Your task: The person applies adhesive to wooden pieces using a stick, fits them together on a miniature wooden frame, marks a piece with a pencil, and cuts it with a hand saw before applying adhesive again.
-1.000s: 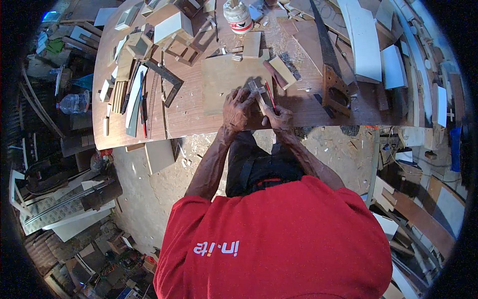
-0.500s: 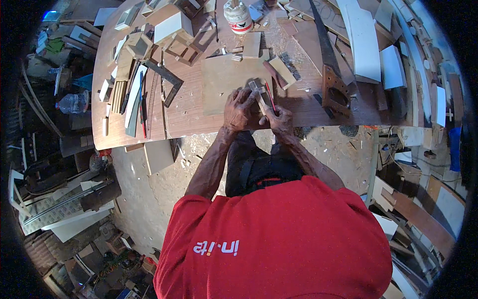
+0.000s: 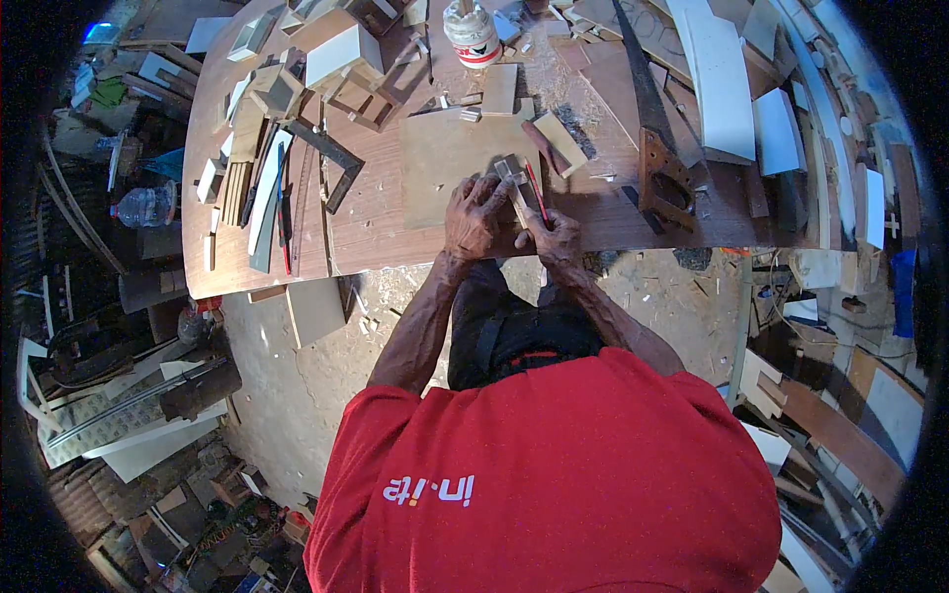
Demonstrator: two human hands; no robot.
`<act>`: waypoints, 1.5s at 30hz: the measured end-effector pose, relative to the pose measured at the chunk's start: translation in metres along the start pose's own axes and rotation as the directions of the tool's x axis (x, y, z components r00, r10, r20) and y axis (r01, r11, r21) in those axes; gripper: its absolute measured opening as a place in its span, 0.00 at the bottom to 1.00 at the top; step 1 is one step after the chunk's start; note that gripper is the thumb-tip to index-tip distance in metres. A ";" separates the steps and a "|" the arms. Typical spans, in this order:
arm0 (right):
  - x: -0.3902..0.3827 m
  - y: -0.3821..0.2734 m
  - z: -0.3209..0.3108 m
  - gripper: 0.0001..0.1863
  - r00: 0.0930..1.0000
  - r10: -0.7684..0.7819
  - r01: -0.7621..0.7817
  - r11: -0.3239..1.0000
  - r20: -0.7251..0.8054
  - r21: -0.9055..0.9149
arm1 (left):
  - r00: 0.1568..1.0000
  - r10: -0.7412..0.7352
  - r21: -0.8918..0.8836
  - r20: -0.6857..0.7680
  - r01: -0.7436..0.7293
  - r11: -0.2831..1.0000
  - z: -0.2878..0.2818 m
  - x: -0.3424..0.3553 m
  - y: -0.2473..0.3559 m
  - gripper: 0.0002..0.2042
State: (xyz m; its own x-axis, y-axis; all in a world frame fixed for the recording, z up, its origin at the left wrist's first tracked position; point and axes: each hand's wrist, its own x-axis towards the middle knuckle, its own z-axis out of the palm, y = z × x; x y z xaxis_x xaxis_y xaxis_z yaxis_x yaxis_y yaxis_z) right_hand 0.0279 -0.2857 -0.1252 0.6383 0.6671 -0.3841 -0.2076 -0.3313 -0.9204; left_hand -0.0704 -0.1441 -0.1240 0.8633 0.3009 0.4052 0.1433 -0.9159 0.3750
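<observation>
At the near edge of the workbench, both hands meet over a small narrow wooden piece (image 3: 516,190). My left hand (image 3: 471,219) comes at it from the left, its fingers bent and pressed together against the piece. My right hand (image 3: 556,239) closes round the piece's near end, thumb toward the left hand. A red pencil (image 3: 537,188) stands out just beside the right hand's fingers; whether they grip it too I cannot tell. Under and left of the piece lies a thin flat board (image 3: 430,163). A small wooden block (image 3: 561,143) rests just beyond the pencil.
A handsaw (image 3: 664,178) with a brown handle lies to the right, near white panels (image 3: 727,94). On the left are a carpenter's square (image 3: 346,183), wooden strips (image 3: 240,168) and small wooden frames (image 3: 361,97). A white tub (image 3: 473,38) stands at the back.
</observation>
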 end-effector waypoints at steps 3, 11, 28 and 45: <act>-0.001 -0.004 -0.001 0.20 1.000 0.016 -0.016 1.000 0.001 0.007 | 1.000 -0.008 0.002 -0.006 0.008 1.000 -0.001 0.001 0.002 0.32; 0.002 -0.006 -0.006 0.19 0.999 -0.041 0.043 0.997 0.034 -0.061 | 1.000 -0.002 0.022 -0.021 0.002 1.000 0.004 -0.003 -0.004 0.29; 0.004 -0.005 -0.007 0.18 0.997 0.046 -0.047 0.999 0.065 0.016 | 1.000 -0.002 0.021 -0.022 0.003 1.000 0.004 -0.003 -0.003 0.26; 0.005 -0.012 -0.028 0.15 0.935 -0.352 0.311 0.873 -0.042 -0.377 | 0.998 -0.024 0.039 -0.059 0.027 0.999 0.004 -0.004 0.000 0.21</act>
State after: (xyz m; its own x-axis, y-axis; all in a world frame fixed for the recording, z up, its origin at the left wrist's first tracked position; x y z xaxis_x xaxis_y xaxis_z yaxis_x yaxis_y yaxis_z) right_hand 0.0548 -0.2972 -0.1142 0.7014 0.7121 -0.0324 0.2967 -0.3330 -0.8950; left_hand -0.0720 -0.1461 -0.1285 0.8292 0.3385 0.4448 0.1853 -0.9173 0.3525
